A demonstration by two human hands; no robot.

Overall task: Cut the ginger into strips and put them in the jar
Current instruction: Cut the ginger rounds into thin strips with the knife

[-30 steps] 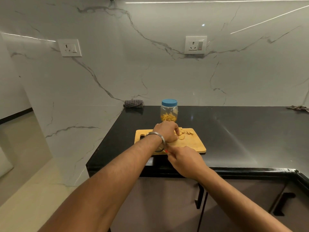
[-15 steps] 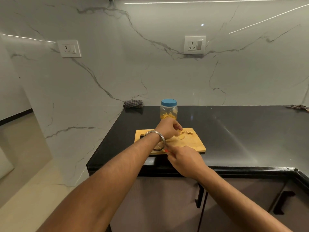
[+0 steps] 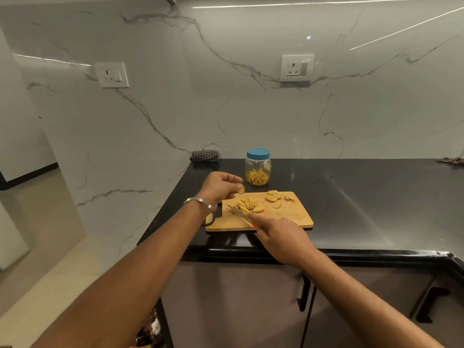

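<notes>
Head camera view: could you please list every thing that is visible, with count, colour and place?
jar: one, clear with blue lid on, strips inside, behind the board
cutting board: one, light wood, near counter edge
ginger strips: a pile, yellow, board's left part
ginger slices: several, tan, board's far side
knife: one, steel blade, beside the strips
counter: one, black
cloths: two, checked, at the wall
sockets: two, white, on marble wall
left hand: pinches one ginger slice, metal bangle
right hand: grips knife
</notes>
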